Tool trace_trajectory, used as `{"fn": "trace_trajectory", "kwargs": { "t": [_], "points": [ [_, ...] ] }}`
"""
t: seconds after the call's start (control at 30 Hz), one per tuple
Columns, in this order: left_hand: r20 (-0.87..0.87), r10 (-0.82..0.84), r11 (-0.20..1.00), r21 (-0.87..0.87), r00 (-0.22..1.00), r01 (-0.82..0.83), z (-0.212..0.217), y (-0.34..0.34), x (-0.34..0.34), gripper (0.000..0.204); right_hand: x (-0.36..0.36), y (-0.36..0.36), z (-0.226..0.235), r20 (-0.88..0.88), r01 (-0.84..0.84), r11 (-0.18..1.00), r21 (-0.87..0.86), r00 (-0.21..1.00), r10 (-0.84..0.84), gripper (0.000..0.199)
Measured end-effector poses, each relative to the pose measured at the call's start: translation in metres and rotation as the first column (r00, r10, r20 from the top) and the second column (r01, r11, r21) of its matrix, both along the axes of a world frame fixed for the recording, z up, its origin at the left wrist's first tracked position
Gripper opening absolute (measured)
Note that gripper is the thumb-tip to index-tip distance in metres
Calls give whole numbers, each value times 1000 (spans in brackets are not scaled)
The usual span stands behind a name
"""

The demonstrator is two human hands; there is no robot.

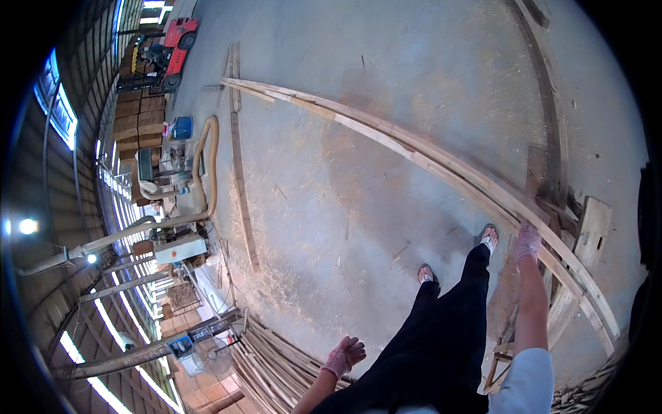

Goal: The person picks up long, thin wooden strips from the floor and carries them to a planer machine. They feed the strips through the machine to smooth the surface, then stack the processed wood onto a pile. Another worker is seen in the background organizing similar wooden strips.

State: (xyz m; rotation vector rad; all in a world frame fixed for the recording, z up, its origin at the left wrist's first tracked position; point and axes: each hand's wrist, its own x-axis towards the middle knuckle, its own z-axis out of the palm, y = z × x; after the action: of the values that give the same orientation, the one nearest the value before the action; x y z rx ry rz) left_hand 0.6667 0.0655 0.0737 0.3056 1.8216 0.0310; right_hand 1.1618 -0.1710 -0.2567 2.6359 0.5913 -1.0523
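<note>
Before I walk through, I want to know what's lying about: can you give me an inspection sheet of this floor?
Surface: concrete floor, dusty, with wood chips.
Job's things: long planks across the floor; right hand on them.
Clutter: stacked strips, single lath, wooden frame.
Fingers: left hand free, fingers spread; both hands gloved.
Cables: tan hose by the machine.
Surroundings: red forklift, timber stacks, fan.

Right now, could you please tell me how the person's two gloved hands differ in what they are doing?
The right hand is stretched forward and rests on the long pale wooden planks, while the left hand hangs free by the hip with fingers loosely curled, touching nothing. The right hand lies near the sandalled feet; the left hand is above the stacked strips. Both wear pinkish work gloves.
</note>
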Motion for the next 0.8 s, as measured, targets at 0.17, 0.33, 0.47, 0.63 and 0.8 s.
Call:
{"fn": "trace_trajectory", "kwargs": {
  "t": [0.17,0.33,0.47,0.63,0.8],
  "points": [
    [50,22,1000,16,998,-23,-1,-9,54,43,20,27,78,-328,41,999,-23,944,-46,64],
    [33,-8,1000,0,999,8,5,-7,105,35,48,-5,40,60,-37,998,42,998,34,72],
    [2,-74,997,-35,997,75,-5,-4,100,30,90,-17,-3,-207,139,988,-67,967,-150,63],
    [166,-87,995,-35,982,94,-14,0,89,24,85,-20,42,-491,325,943,73,835,-250,51],
    [238,-201,977,-17,950,211,-54,16,73,41,27,-51,133,-596,680,641,358,694,-403,54]
  ]
}}
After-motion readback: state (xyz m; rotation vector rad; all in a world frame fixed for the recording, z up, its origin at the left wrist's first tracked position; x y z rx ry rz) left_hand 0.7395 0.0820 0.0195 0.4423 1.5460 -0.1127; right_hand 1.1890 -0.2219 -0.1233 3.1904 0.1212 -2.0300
